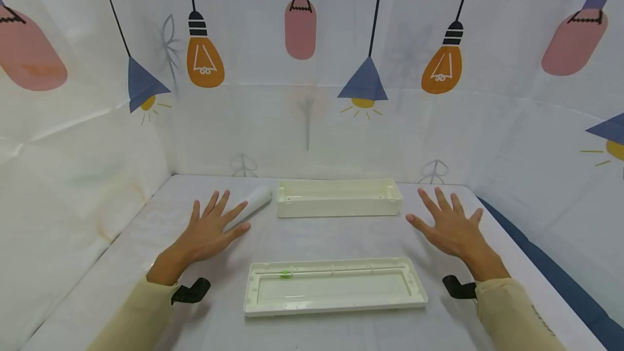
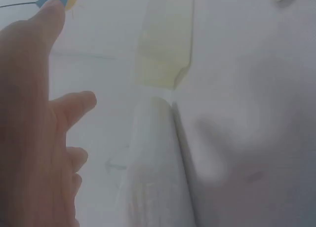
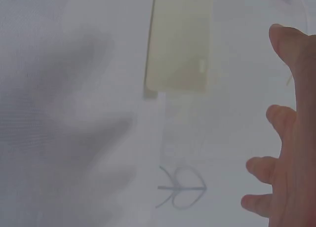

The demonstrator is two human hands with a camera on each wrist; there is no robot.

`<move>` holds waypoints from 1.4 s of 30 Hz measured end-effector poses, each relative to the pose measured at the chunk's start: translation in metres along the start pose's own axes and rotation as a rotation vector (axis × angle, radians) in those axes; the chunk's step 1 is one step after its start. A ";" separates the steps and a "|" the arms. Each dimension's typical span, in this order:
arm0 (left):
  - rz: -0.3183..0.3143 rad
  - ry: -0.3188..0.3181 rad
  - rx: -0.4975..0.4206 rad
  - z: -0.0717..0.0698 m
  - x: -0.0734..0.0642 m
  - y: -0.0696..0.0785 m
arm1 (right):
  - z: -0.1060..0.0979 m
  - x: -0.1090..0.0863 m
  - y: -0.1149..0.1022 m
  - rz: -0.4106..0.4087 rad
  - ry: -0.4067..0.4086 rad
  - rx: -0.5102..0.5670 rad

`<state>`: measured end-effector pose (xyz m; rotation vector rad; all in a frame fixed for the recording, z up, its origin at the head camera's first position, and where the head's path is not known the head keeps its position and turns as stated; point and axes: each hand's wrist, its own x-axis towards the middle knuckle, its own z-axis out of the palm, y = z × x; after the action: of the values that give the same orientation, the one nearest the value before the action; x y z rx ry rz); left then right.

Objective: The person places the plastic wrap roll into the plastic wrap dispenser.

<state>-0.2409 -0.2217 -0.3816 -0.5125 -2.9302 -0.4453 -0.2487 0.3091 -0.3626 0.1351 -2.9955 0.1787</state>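
My left hand (image 1: 208,234), fingers spread and straight, is held over the left of the table beside a white roll (image 1: 253,206), which it partly hides. On the right, my right hand (image 1: 450,229) is spread too, with nothing in it. Between and beyond them lies a long cream plastic box (image 1: 338,208), its open side up. Nearer me is a shallow cream lid (image 1: 336,307) with a thin rod along its far side and a small green clip (image 1: 285,274) on it. The left wrist view shows the roll (image 2: 155,163) pointing toward the box's end (image 2: 165,54).
The table (image 1: 341,240) has a white cover. White sheets printed with lamps (image 1: 363,80) and bulbs hang behind it and at both sides. Dark blue fabric (image 1: 551,270) runs along the right edge. A black wrist strap (image 1: 191,291) sits on the left sleeve, another (image 1: 459,288) on the right.
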 end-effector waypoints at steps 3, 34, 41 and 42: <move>0.005 0.020 -0.028 0.002 0.001 0.003 | 0.001 -0.001 0.001 -0.005 0.000 0.014; 0.100 0.141 -0.234 0.022 0.021 0.012 | 0.024 0.017 0.012 0.005 -0.024 0.542; 0.061 0.092 -0.268 0.023 0.033 0.012 | 0.026 0.030 0.016 0.089 -0.057 0.795; 0.056 0.081 -0.265 0.024 0.034 0.012 | 0.026 0.032 0.015 0.100 -0.059 0.807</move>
<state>-0.2705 -0.1927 -0.3947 -0.5906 -2.7863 -0.8329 -0.2853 0.3182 -0.3854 0.0672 -2.7842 1.3916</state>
